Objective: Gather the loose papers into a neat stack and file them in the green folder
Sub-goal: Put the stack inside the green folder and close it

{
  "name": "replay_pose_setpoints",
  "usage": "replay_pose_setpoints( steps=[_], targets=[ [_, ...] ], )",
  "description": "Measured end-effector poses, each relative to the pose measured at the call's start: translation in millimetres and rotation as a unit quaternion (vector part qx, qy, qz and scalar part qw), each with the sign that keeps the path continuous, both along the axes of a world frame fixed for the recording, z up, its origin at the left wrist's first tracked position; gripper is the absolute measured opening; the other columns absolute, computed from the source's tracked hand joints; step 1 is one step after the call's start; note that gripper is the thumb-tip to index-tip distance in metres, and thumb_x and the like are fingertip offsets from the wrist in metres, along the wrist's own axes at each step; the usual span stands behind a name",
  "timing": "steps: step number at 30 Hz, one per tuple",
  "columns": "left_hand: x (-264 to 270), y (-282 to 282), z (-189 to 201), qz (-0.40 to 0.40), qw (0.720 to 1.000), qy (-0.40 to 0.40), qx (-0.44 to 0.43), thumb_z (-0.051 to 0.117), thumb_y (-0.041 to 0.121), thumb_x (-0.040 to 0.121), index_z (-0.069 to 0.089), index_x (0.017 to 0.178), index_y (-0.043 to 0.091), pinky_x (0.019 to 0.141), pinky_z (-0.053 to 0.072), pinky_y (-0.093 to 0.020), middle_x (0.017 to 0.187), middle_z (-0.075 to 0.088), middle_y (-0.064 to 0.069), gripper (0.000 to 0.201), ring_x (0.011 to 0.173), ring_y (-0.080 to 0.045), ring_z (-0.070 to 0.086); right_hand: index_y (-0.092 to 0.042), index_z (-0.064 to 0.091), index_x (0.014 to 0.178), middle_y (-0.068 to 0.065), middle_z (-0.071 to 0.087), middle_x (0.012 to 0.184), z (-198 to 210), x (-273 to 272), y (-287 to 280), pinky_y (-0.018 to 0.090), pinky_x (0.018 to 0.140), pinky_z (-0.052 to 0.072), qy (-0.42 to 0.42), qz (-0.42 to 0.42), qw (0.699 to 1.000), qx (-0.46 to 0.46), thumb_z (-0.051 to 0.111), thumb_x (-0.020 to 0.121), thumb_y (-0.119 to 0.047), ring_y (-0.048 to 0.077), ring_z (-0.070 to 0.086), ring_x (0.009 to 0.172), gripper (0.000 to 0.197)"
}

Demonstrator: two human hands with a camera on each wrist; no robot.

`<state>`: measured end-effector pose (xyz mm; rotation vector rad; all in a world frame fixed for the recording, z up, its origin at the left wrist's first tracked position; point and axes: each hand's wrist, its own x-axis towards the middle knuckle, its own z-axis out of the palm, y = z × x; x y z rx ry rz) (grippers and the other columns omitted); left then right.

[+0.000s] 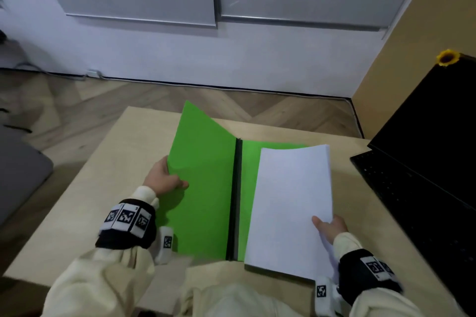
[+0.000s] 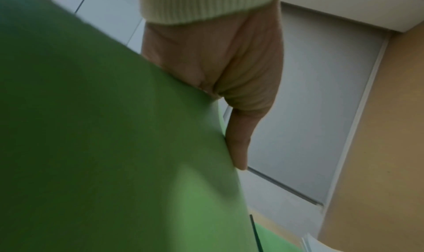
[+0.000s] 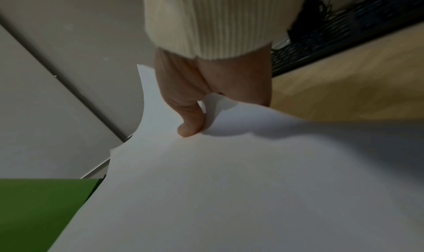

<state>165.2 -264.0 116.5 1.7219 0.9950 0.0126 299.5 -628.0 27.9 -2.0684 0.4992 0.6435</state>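
The green folder (image 1: 206, 182) lies open on the wooden table (image 1: 116, 152), its black spine (image 1: 235, 200) running down the middle. My left hand (image 1: 164, 177) pinches the outer edge of the left cover, thumb on top, and holds that cover (image 2: 114, 147) raised off the table. A neat stack of white papers (image 1: 291, 208) sits over the folder's right half, slightly curved and tilted. My right hand (image 1: 329, 226) grips the stack's near right edge, thumb (image 3: 190, 127) on the top sheet (image 3: 229, 183) and fingers hidden beneath.
An open black laptop (image 1: 425, 162) stands at the table's right side, close to the papers. A small sunflower (image 1: 447, 57) sits by its top corner. Beyond the table's far edge are wood floor and a white wall. A grey object (image 1: 18, 170) lies left of the table.
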Motion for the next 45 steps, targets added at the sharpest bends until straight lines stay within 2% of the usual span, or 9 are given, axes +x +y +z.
replay_pose_setpoints(
  steps=[7,11,14,18,23,27,40,43,45],
  targets=[
    [-15.3,40.6,15.8,-0.034,0.999,0.024,0.019,0.071,-0.009,0.07,0.045,0.128,0.013,0.086,0.053,-0.058,0.104,0.064,-0.013,0.067,0.097,-0.04,0.064,0.01,0.028,0.141,0.022,0.035,0.148,-10.7,-14.0,78.3,0.035,0.112,0.026,0.013,0.033,0.999,0.004,0.062,0.088,-0.016,0.034,0.036,0.136,0.068],
    [-12.5,54.6,18.6,-0.064,0.997,0.041,0.031,0.07,-0.008,0.07,0.046,0.126,0.015,0.085,0.054,-0.056,0.103,0.064,-0.009,0.065,0.096,-0.037,0.065,0.014,0.038,0.134,0.025,0.043,0.142,-17.8,-14.3,106.0,0.036,0.107,0.032,0.014,0.03,0.999,-0.018,0.062,0.087,-0.01,0.036,0.045,0.13,0.058],
    [-9.6,64.2,17.1,-0.072,0.995,0.05,0.048,0.073,-0.006,0.068,0.046,0.124,0.015,0.085,0.055,-0.056,0.11,0.065,-0.013,0.065,0.096,-0.037,0.065,0.015,0.038,0.134,0.025,0.044,0.142,-19.7,-15.3,117.0,0.035,0.106,0.033,0.02,0.028,0.999,-0.034,0.061,0.088,-0.011,0.037,0.044,0.13,0.057],
    [-6.8,70.0,14.3,-0.083,0.992,0.057,0.077,0.076,-0.002,0.067,0.048,0.12,0.013,0.087,0.055,-0.053,0.112,0.065,-0.013,0.062,0.098,-0.035,0.065,0.013,0.045,0.13,0.025,0.051,0.137,-26.2,-20.2,122.9,0.038,0.105,0.04,0.026,0.024,0.998,-0.044,0.065,0.084,-0.015,0.037,0.052,0.124,0.057],
    [-9.4,65.1,14.9,-0.086,0.99,0.065,0.089,0.069,-0.002,0.074,0.047,0.12,0.011,0.089,0.054,-0.051,0.114,0.062,-0.013,0.052,0.103,-0.034,0.062,0.013,0.048,0.128,0.026,0.053,0.135,-28.6,-19.3,124.7,0.036,0.102,0.04,0.021,0.035,0.997,-0.069,0.064,0.086,-0.013,0.037,0.052,0.124,0.052],
    [-12.5,61.6,11.0,-0.07,0.988,0.073,0.113,0.065,0.0,0.075,0.047,0.117,0.011,0.082,0.057,-0.05,0.106,0.062,-0.01,0.047,0.093,-0.031,0.064,0.011,0.053,0.125,0.025,0.057,0.13,-31.6,-17.3,125.0,0.036,0.1,0.043,0.008,0.056,0.995,-0.081,0.063,0.085,-0.012,0.038,0.056,0.119,0.047],
    [-11.2,43.5,16.6,-0.061,0.984,0.093,0.136,0.061,0.002,0.075,0.045,0.12,0.011,0.084,0.056,-0.049,0.106,0.061,-0.011,0.049,0.092,-0.031,0.062,0.008,0.054,0.125,0.023,0.058,0.129,-33.9,-14.2,118.8,0.035,0.099,0.044,0.003,0.108,0.989,-0.103,0.064,0.085,-0.013,0.036,0.057,0.118,0.047],
    [-11.5,32.6,27.4,-0.079,0.982,0.097,0.145,0.057,0.004,0.081,0.046,0.116,0.008,0.083,0.056,-0.045,0.103,0.06,-0.01,0.037,0.092,-0.03,0.061,0.004,0.059,0.121,0.02,0.063,0.124,-33.7,-13.3,114.6,0.034,0.097,0.047,-0.011,0.129,0.986,-0.103,0.068,0.081,-0.015,0.034,0.061,0.114,0.045],
    [-13.6,23.6,37.4,-0.113,0.973,0.111,0.166,0.053,0.009,0.088,0.046,0.11,0.006,0.078,0.051,-0.038,0.094,0.057,-0.007,0.023,0.089,-0.027,0.056,0.0,0.057,0.123,0.018,0.062,0.127,-32.9,-12.1,108.3,0.036,0.1,0.047,-0.02,0.139,0.984,-0.114,0.071,0.078,-0.019,0.032,0.06,0.116,0.051]
  ],
)
